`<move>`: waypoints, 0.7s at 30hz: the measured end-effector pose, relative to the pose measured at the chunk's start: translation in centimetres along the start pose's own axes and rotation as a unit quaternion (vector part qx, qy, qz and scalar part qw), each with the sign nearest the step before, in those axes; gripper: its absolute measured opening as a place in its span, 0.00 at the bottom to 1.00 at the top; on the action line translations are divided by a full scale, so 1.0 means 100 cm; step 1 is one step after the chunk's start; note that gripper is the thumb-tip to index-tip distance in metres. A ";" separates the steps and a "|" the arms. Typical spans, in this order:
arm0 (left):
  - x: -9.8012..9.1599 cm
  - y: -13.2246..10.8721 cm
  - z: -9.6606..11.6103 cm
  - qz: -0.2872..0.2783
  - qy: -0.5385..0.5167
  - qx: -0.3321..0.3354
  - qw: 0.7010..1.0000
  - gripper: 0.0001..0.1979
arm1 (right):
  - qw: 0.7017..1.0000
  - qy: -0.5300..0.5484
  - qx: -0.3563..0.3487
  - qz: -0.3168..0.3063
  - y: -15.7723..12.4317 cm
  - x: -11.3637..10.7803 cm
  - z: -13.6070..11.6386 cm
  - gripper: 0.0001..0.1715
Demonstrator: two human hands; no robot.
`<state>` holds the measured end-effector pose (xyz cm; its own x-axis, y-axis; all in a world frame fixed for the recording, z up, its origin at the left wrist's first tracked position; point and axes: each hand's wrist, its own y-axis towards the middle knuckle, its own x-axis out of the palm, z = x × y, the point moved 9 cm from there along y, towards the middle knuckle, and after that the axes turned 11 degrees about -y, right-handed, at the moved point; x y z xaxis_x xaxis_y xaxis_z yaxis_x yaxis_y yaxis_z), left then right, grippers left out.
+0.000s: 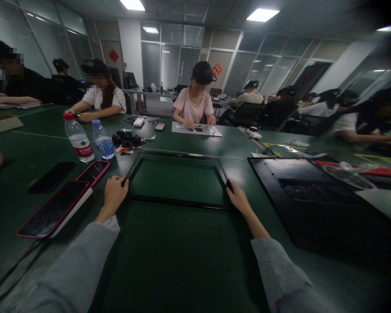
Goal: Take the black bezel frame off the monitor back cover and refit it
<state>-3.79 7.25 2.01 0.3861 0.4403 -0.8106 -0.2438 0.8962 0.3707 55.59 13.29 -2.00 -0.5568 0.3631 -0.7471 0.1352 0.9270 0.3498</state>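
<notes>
A thin black rectangular frame (pixel 182 202), like a monitor bezel, is held level over the green table (pixel 169 261); I cannot tell whether it touches the tabletop. My left hand (pixel 115 193) is closed around its left side. On the opposite side, my right hand (pixel 237 195) grips the frame near its front right corner. Green tabletop shows through the opening. To the right lies a large black plastic panel (pixel 299 195) with a recessed middle, apart from my right hand. Close to my left hand are a pink-cased phone (pixel 94 172) and a larger phone in a red case (pixel 57 208).
A red-capped water bottle (pixel 80 139) and a blue-capped bottle (pixel 103 141) stand at the left. Behind them sit black items (pixel 127 138) and orange-handled tools (pixel 127 150). A dark phone (pixel 52 177) lies farther left. Across the table, a person (pixel 195 102) works at a white board (pixel 211 131).
</notes>
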 end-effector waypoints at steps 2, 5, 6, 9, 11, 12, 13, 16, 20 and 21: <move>0.005 0.001 -0.003 -0.008 0.002 -0.002 1.000 0.24 | 1.000 -0.017 -0.002 -0.001 0.002 0.000 0.000 0.35; 0.009 0.003 -0.005 -0.012 0.003 -0.005 1.000 0.24 | 1.000 -0.023 -0.004 0.006 0.002 -0.004 -0.002 0.34; 0.009 0.003 -0.006 -0.012 0.003 -0.007 1.000 0.24 | 1.000 -0.018 -0.004 0.011 0.002 -0.006 -0.003 0.34; 0.005 0.000 -0.004 -0.006 -0.012 -0.021 1.000 0.25 | 0.999 0.012 0.003 0.032 0.000 -0.013 -0.003 0.35; -0.001 -0.002 0.001 0.003 -0.035 -0.032 0.999 0.26 | 0.999 0.026 0.008 0.043 -0.003 -0.018 0.000 0.35; -0.003 -0.004 0.005 0.001 -0.052 -0.031 0.998 0.26 | 0.998 0.029 0.008 0.048 -0.006 -0.020 0.001 0.35; -0.004 -0.005 0.011 -0.009 -0.071 -0.022 0.997 0.27 | 0.998 0.028 0.007 0.054 -0.009 -0.024 0.001 0.35; 0.001 -0.011 0.033 -0.088 -0.118 0.029 0.989 0.29 | 0.997 0.003 -0.004 0.082 -0.022 -0.042 0.002 0.33; 0.013 -0.022 0.051 -0.207 -0.113 0.078 0.969 0.38 | 0.983 -0.077 -0.027 0.164 -0.047 -0.095 -0.002 0.32; 0.014 -0.024 0.053 -0.224 -0.109 0.088 0.965 0.40 | 0.975 -0.100 -0.025 0.194 -0.055 -0.113 -0.001 0.32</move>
<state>2.03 5.97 2.40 0.6003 -0.0087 -0.7997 0.1383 0.9860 0.0930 61.03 4.11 4.61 -0.3000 0.7020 -0.6459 0.2607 0.7116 0.6524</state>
